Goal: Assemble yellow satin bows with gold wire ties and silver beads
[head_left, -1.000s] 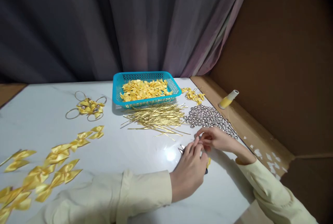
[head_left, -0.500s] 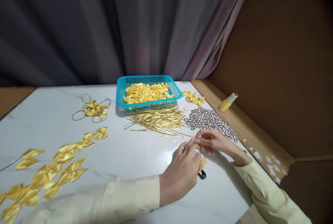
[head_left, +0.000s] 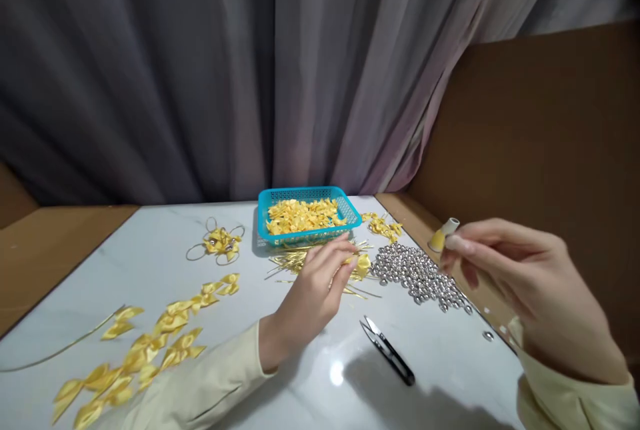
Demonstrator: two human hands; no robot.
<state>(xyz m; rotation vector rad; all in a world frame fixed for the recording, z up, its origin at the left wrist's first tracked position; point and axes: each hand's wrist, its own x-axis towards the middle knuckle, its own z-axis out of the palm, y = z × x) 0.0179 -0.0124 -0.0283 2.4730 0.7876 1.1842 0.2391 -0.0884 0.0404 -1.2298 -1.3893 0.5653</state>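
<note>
Turquoise basket (head_left: 262, 211) holds yellow bows (head_left: 304, 215); left hand (head_left: 315, 287) pinches yellow ribbon (head_left: 363, 266); right hand (head_left: 525, 273) pinched, contents unclear.

Upper frame: a pleated grey-purple curtain (head_left: 300, 70) hangs behind the far edge of the white, faintly veined tabletop (head_left: 165, 243), its folds turning mauve right of centre. Right: an upright brown panel (head_left: 540, 143), like cardboard from where I stand. Right of centre: a cone (head_left: 439, 240), yellow below and white at the tip, stands on the brown strip (head_left: 406, 213) alongside the tabletop, appearing to lean right. Lower right: small white scraps (head_left: 503, 329). Left edge: a flat brown surface (head_left: 75, 237) beside the tabletop, meeting a brown side wall (head_left: 14, 193). Lower centre: a round bright glare (head_left: 337, 373).
</note>
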